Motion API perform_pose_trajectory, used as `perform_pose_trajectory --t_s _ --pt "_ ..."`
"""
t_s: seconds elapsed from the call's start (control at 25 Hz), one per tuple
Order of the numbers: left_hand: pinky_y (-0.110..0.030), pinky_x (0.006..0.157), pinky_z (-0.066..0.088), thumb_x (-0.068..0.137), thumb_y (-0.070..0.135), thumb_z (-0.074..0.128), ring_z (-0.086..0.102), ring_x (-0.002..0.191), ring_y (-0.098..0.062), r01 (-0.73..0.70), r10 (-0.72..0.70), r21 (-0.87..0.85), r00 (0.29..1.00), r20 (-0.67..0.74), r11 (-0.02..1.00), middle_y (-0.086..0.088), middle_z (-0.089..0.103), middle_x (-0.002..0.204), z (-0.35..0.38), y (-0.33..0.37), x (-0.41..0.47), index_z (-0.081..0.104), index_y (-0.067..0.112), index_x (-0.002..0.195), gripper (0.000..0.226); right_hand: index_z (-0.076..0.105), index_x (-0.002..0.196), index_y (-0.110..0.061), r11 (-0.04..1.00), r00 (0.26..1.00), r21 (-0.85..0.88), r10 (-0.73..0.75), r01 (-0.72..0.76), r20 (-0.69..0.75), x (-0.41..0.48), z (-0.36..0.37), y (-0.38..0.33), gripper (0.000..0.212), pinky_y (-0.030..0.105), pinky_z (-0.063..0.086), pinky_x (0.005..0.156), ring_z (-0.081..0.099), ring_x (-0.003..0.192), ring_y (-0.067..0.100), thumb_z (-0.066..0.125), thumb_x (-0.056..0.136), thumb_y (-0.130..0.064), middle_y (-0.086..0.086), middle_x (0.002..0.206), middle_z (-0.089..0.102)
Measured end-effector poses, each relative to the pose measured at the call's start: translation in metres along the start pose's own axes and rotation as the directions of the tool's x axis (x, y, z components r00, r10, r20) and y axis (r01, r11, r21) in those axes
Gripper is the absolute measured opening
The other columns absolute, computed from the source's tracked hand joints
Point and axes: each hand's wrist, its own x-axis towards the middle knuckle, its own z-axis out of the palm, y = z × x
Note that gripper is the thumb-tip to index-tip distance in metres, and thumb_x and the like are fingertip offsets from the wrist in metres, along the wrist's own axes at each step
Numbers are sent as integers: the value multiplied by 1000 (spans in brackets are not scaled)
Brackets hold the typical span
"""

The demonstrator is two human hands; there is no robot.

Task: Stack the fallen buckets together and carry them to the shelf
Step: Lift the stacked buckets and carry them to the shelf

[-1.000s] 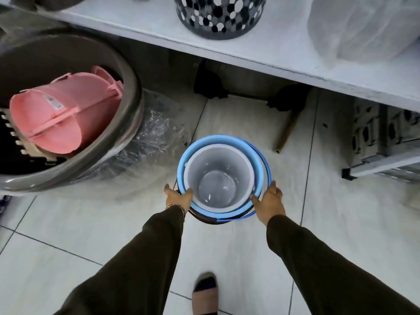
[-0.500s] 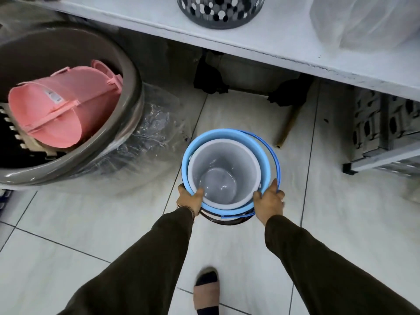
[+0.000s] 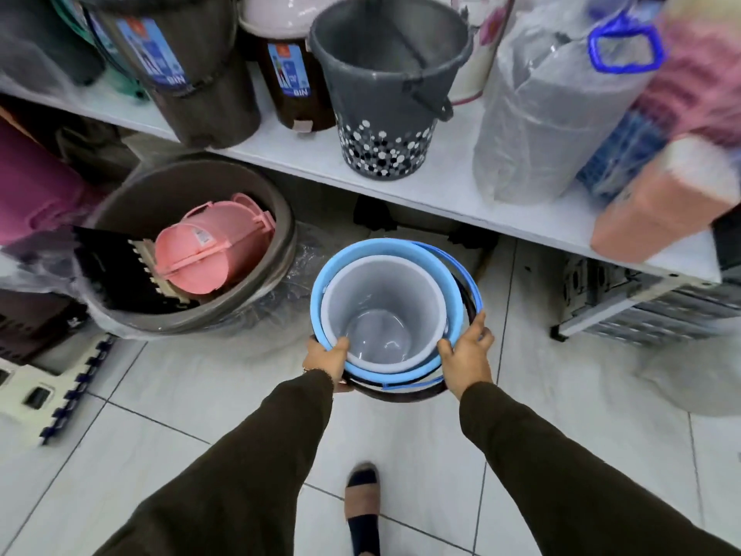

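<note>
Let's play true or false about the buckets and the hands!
1. Both hands, left hand and right hand, hold the bucket stack. True.
2. The innermost bucket is pink. False: it is grey; the pink bucket lies in the big brown tub.
3. The stack stands on the shelf. False: it is held in front of the shelf, lower than its board.
4. A spotted grey bucket stands on the shelf. True.

I saw smooth, slightly glossy plastic on the nested blue bucket [image 3: 320, 290] and grey bucket [image 3: 417, 298], shiny glazed floor tiles [image 3: 224, 399], crinkled clear plastic wrap [image 3: 533, 126], and matt dark cloth sleeves [image 3: 256, 467].
</note>
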Motion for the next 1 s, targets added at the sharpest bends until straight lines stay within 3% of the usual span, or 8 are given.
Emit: perform_pose_trajectory --t_s 0.2,0.36,0.48,0.56,0.6,0.8,0.88,1.0 --pt "-49 59 57 90 22 59 62 108 -45 -92 92 -114 996 -5 989 -16 54 119 -23 71 -121 39 20 110 29 -5 156 -13 995 993 -61 -84 79 -88 -72 -91 -97 83 44 44 102 53 119 43 49 94 -28 21 155 17" --pt "-64 72 58 88 27 62 65 101 -42 -199 202 -200 979 -5 959 -16 57 117 -43 125 -194 43 20 112 31 -3 155 -10 971 964 -119 -225 209 -145 -113 -162 -168 83 42 43 100 50 124 40 49 94 -31 17 158 13" --pt "-56 68 61 86 31 66 65 101 -41 -315 314 -223 948 -43 922 -15 60 115 -56 174 -229 46 19 114 36 0 155 -3 937 923 -185 -329 295 -197 -130 -201 -217 85 43 43 99 51 124 41 50 94 -34 19 157 14" --pt "-57 82 58 76 38 70 64 108 -39 -426 422 -209 904 -66 880 -17 62 123 -64 219 -250 47 17 114 49 3 154 0 917 881 -195 -392 349 -266 -133 -228 -255 85 44 42 101 48 127 42 51 94 -35 22 156 16" --pt "-60 88 55 68 43 71 63 111 -39 -466 468 -219 883 -47 857 -18 62 125 -66 243 -259 48 16 116 60 4 153 2 907 858 -186 -418 378 -298 -131 -240 -275 85 44 41 102 46 129 44 52 93 -34 24 156 17" --pt "-63 83 56 46 52 68 65 105 -40 -573 595 -235 803 27 785 -15 63 122 -61 382 -263 48 12 119 86 5 153 4 860 748 -184 -506 477 -429 -84 -289 -383 88 46 37 106 36 136 43 56 91 -34 26 156 17" --pt "-65 88 53 44 51 68 63 112 -40 -575 597 -225 802 37 787 -18 60 127 -50 437 -243 49 13 121 88 6 153 4 872 754 -164 -483 461 -445 -46 -295 -424 89 47 38 105 39 133 44 57 91 -34 25 155 18" --pt "-69 79 54 54 41 71 63 108 -42 -537 576 -259 811 104 803 -19 59 123 -25 494 -197 51 10 117 73 2 153 3 902 809 -117 -425 415 -407 17 -289 -460 90 50 36 107 38 134 44 57 91 -33 24 156 16"
